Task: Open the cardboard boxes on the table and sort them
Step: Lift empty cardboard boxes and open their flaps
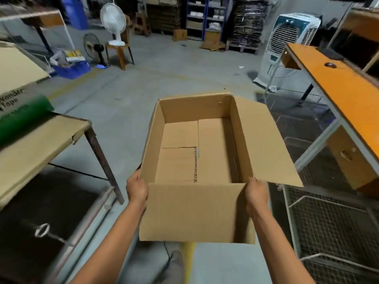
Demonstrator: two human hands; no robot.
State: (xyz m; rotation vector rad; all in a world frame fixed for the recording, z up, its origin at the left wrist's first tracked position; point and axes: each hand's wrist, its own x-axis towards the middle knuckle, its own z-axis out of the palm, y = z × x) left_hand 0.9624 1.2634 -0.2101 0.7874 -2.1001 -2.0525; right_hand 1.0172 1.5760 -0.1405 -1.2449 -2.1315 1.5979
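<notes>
An opened brown cardboard box (205, 152) hangs in the air in front of me, above the grey floor. Its top flaps are spread outward and its inside holds nothing; the bottom flaps are folded shut. My left hand (137, 189) grips the box's near left corner. My right hand (256, 193) grips the near right corner. The near flap hangs down between my forearms and hides part of the floor.
A cardboard-covered table (41, 140) with a green roll (22, 115) stands at my left. At my right are an orange workbench (344, 95) and wire-mesh carts (332, 222). Farther back stand an air cooler (287, 44), two fans (112, 23) and shelving.
</notes>
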